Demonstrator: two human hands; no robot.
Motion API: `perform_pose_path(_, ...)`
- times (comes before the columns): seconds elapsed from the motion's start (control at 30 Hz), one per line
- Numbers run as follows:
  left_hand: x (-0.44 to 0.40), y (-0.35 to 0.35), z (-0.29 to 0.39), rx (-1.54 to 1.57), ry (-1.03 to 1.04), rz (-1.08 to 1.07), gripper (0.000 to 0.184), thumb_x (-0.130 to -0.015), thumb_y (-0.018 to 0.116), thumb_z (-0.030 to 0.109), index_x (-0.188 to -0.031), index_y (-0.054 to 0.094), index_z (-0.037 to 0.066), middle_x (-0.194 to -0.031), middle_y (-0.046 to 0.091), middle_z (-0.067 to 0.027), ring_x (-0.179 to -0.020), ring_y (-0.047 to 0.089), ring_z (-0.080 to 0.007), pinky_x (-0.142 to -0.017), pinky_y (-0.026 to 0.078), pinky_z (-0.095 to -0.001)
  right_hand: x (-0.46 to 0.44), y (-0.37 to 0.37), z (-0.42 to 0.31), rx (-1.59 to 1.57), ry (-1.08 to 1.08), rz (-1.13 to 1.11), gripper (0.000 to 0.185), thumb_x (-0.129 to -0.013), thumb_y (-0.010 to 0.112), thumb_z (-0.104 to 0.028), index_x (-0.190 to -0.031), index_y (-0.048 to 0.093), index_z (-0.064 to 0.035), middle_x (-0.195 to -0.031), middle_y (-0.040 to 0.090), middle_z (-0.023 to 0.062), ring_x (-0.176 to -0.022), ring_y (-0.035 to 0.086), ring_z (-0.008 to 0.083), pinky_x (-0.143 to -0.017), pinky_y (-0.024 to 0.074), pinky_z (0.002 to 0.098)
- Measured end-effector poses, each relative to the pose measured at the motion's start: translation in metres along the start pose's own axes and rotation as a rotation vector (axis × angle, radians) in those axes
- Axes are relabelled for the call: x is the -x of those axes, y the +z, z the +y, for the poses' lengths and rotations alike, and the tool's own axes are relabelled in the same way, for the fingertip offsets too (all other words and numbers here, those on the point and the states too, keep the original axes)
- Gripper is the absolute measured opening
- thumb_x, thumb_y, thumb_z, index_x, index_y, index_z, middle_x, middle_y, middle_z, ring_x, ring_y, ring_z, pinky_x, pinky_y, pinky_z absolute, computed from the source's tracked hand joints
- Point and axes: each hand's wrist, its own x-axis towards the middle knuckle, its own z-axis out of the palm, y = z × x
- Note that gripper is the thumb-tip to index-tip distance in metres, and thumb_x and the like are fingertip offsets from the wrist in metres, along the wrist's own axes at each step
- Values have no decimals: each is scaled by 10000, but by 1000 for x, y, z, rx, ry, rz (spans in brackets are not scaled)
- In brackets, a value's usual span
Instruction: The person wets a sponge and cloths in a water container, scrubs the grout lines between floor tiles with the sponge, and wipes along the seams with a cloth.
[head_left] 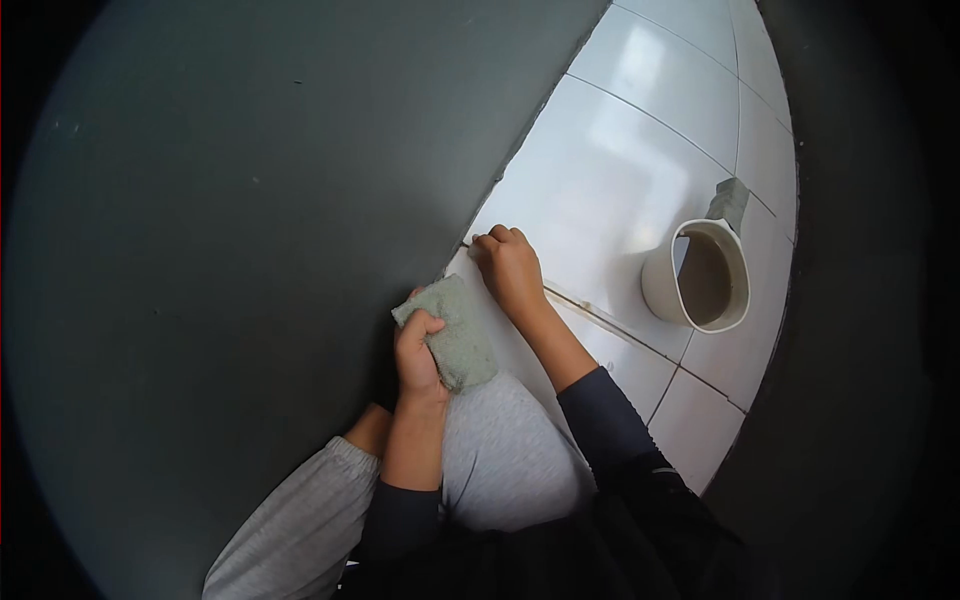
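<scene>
My left hand is wrapped around a grey-green sponge, with the thumb pressed on its face, just above my grey-trousered leg. My right hand reaches down to the white tiles where they meet the dark surface. Its fingers are pinched together at the end of a tile joint; whatever they hold is hidden or too small to name. To the right of that hand, a white dipper with murky brownish water stands on the tiles.
A grey-green piece, perhaps cloth or sponge, covers the dipper's handle. The smooth dark grey surface fills the left side, its rough edge running along the tiles. Another dark surface borders the tiles on the right. Brownish residue lines one joint.
</scene>
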Motion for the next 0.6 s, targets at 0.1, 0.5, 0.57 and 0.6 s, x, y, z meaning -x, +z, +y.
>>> perform_pose_path(0.1, 0, 2, -1, 13, 7, -4, 357, -692, 454, 76, -1028, 540, -8, -912, 561, -75, -827, 552, -173, -758, 472, -298, 28, -35, 16, -11, 77, -57, 210, -703, 653, -5, -906, 688, -44, -837, 611, 76, -770, 550, 257, -684, 499, 358)
perform_pose_path(0.5, -3, -3, -2, -20, -14, -36, 356, -694, 450, 87, -1026, 540, -6, -911, 559, -87, -827, 549, -179, -756, 471, -303, -6, 9, -8, -35, 9, 48, 140, -744, 629, -50, -870, 690, -49, -827, 611, 86, -760, 551, 267, -695, 489, 360)
perform_pose_path(0.57, -3, -1, -1, -22, -10, -37, 357, -694, 449, 85, -1026, 541, -5, -911, 558, -85, -826, 548, -178, -755, 472, -304, 3, -3, 2, 14, 8, -30, 179, -732, 642, -41, -904, 688, -42, -831, 615, 81, -769, 558, 264, -700, 495, 358)
perform_pose_path(0.6, -1, 0, -1, -25, -14, -8, 352, -693, 448, 82, -1022, 541, -2, -910, 556, -83, -825, 547, -179, -753, 471, -303, 10, -18, 5, 5, 26, -52, 200, -715, 668, -34, -915, 685, -39, -825, 618, 76, -767, 563, 261, -693, 495, 355)
